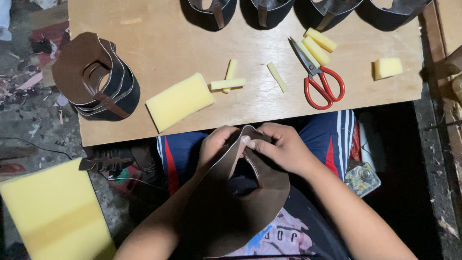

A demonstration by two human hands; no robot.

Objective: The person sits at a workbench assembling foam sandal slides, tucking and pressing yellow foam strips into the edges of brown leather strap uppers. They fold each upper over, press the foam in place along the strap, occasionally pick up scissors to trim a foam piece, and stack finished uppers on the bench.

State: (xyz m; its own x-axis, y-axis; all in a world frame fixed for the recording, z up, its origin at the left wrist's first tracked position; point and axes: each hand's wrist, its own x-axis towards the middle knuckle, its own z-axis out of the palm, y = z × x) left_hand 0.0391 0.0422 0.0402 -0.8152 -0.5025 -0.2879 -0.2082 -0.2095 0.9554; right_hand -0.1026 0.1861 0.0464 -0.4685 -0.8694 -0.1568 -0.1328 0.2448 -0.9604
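Note:
A curved brown leather piece (240, 212) with a cut-out opening and a strap rests over my lap, just below the edge of the wooden board (144, 29). My left hand (215, 147) grips its upper left rim. My right hand (281, 147) pinches the top edge by the strap, thumb against the fingers of the other hand. Both hands meet at the piece's top.
On the board lie a yellow foam block (179, 101), several thin foam strips (228, 83), red-handled scissors (320, 77), a small foam cube (388, 67) and a stack of brown leather pieces (94, 77). Dark pieces (214, 10) line the far edge. A big foam slab (55, 212) sits lower left.

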